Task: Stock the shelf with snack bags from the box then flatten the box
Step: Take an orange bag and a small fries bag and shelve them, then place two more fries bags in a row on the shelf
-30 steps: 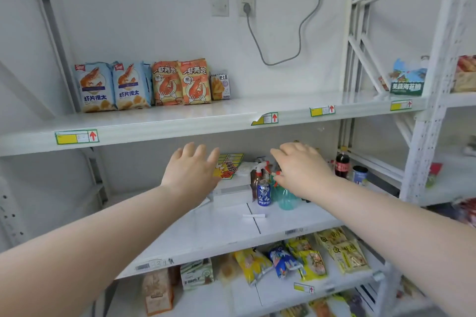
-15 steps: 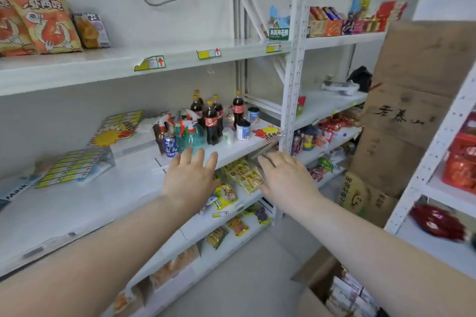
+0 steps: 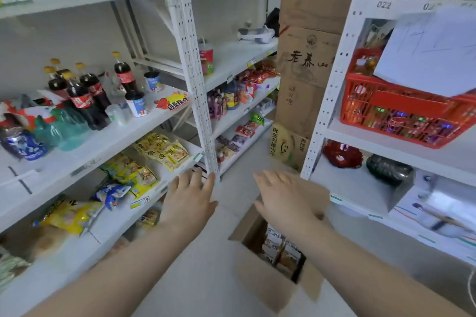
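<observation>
While a second ago the view faces the upper shelf level and its row of prawn-chip bags, it now swings down and to the right, and the open box comes into sight on the floor at about five o'clock. Its flaps stand up and snack bags lie packed inside, so it looks far from emptied.

Both hands stay stretched out ahead as before, and both are empty. The left hand, near six o'clock, has straight, loosely spread fingers, palm down, before the foot of the perforated post. The right hand hovers over the box's far edge, fingers straight and slightly apart, apparently touching nothing.

The shelf runs along nine o'clock, with cola bottles on its middle level.

The turn reads as a return for the next load: the hands likely need to drop towards five o'clock and close on the bags. Flattening is still a long way off.
</observation>
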